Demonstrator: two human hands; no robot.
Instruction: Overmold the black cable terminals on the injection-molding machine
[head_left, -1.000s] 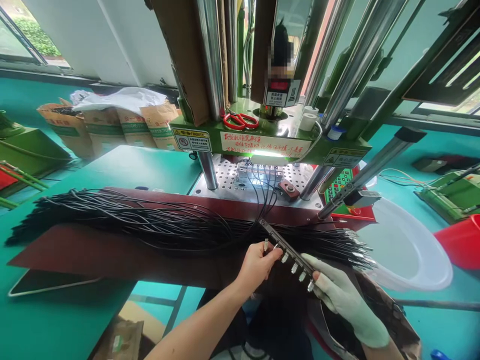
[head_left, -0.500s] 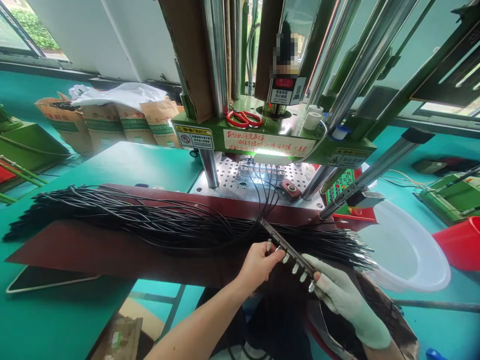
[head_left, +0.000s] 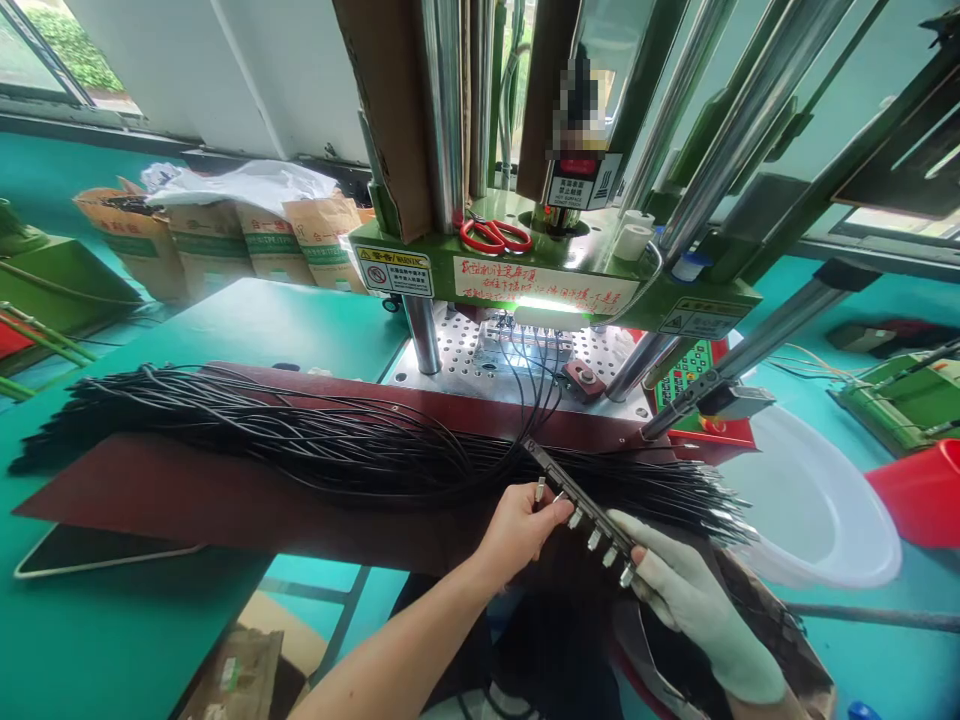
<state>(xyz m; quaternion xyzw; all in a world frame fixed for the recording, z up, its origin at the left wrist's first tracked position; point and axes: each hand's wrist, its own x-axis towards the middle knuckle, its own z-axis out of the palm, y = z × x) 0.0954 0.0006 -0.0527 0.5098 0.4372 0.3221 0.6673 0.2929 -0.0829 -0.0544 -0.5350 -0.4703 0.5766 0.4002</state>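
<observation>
A dark metal bar [head_left: 577, 492] with several silver cable connectors [head_left: 594, 540] along its lower edge is held at a slant above the cable bundle. My right hand [head_left: 686, 590], in a pale glove with a bare thumb tip showing, grips the bar's lower right end. Bare, my left hand [head_left: 521, 530] pinches a connector near the bar's upper left part; its fingertips partly hide it. Behind the bar lies a thick bundle of black cables [head_left: 300, 430], with metal ends [head_left: 720, 505] fanned out at the right.
A green press [head_left: 420, 262] stands ahead, with cables running into a lit metal mold [head_left: 517, 345]. Red scissors [head_left: 495, 237] lie on its plate. Right of it are a control panel [head_left: 686, 385], a white tub [head_left: 832, 500] and a red bucket [head_left: 922, 490]. Paper sacks [head_left: 210, 245] stand left.
The view has shifted slightly, so the press sits a little further right. Both hands keep their hold on the bar and connector with barely any movement.
</observation>
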